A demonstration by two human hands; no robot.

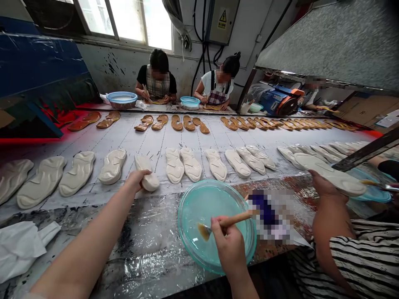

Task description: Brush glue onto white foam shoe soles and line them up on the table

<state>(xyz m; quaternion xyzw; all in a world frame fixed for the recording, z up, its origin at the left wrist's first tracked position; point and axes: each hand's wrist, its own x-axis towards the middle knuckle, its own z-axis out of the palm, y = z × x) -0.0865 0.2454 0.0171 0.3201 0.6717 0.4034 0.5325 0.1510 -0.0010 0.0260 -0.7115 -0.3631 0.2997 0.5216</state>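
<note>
My left hand [136,181] is closed on the side of a white sole [146,169], which stands in the row of white soles on the pale belt [131,139]. In my right hand [229,238] is a wooden-handled brush [238,219]; its bristles are over the teal bowl [183,207] of cloudy liquid. Two white soles [187,164] lie just to the right of the held one, and another white sole [112,166] lies to its left.
Brown soles [188,123] line the belt's far side. Two people sit across it with blue bowls [121,97]. At right, a person in striped clothing holds a white sole [330,173] and a brush. Crumpled white cloth [21,247] lies at left.
</note>
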